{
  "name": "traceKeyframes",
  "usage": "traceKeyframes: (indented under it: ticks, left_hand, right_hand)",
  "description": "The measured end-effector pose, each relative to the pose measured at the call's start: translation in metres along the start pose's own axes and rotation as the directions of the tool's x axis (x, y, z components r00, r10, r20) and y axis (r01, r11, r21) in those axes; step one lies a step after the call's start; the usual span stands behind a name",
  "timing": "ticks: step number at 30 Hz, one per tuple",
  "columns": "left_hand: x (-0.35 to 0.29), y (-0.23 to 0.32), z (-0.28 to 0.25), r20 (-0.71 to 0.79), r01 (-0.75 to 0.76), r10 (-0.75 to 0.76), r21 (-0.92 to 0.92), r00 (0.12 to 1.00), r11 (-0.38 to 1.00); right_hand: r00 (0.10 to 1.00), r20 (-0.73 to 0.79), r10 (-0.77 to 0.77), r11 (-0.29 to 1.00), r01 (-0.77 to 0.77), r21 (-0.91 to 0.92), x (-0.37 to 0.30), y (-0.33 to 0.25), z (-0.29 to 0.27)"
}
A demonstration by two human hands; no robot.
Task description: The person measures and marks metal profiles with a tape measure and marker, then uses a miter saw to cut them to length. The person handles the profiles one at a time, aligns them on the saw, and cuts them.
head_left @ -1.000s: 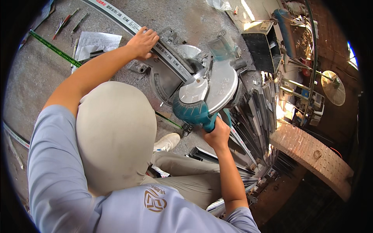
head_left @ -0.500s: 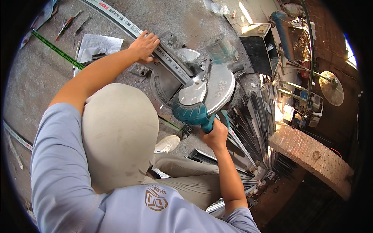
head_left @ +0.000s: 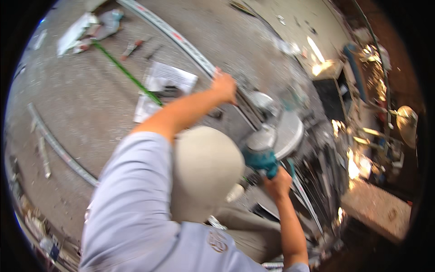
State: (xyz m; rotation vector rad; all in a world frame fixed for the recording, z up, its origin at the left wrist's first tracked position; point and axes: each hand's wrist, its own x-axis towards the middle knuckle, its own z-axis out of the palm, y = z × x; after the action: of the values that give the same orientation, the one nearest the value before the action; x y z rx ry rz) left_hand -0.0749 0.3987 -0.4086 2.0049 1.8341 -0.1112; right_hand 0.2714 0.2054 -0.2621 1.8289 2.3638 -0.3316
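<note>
A long pale metal profile (head_left: 176, 38) with a printed film strip runs from the top of the picture down into a mitre saw (head_left: 290, 133). My left hand (head_left: 224, 86) is closed over this profile a short way before the saw, its fingers blurred. At the saw's teal handle (head_left: 271, 168), my right hand (head_left: 277, 183) is wrapped round the grip. The silver blade guard sits low over the profile's end. Whether the blade touches the metal cannot be made out.
A green tape measure (head_left: 127, 75) stretches across the floor to white papers (head_left: 170, 81). Dark metal offcuts (head_left: 317, 181) lie heaped right of the saw. Farther right are a dark box (head_left: 331, 97) and a brick block (head_left: 376, 208). Another long strip (head_left: 59, 143) curves at left.
The whole view has swung, so the saw, profile and both arms sit farther right and lower, with blur. More floor shows at left. Both hands keep their holds.
</note>
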Motion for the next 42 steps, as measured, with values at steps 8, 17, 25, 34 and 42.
traceKeyframes:
  ticks: [8,17,25,34,42]
  left_hand:
    - [-0.011,0.009,0.024,-0.162,0.077,-0.078,-0.013,0.984,0.997]
    - [-0.004,0.023,0.026,-0.209,0.106,-0.103,0.004,0.973,0.994]
    - [0.006,0.027,0.027,-0.100,0.137,-0.148,-0.111,0.984,0.984]
    - [0.017,-0.001,0.008,0.073,0.125,-0.116,-0.125,0.991,0.984]
    - [0.029,-0.048,0.016,0.315,-0.124,0.080,0.122,0.946,0.985]
  right_hand:
    - [0.986,-0.158,-0.044,0.997,0.033,-0.075,-0.007,0.001,0.045]
    - [0.968,-0.245,-0.054,0.997,0.038,-0.067,-0.014,-0.006,0.071]
    - [0.958,-0.273,-0.081,0.996,0.069,-0.055,-0.019,-0.012,0.080]
    - [0.994,-0.094,-0.052,0.997,0.057,0.044,0.022,0.022,-0.063]
    - [0.995,0.100,-0.004,0.974,-0.019,0.225,0.076,0.059,-0.139]
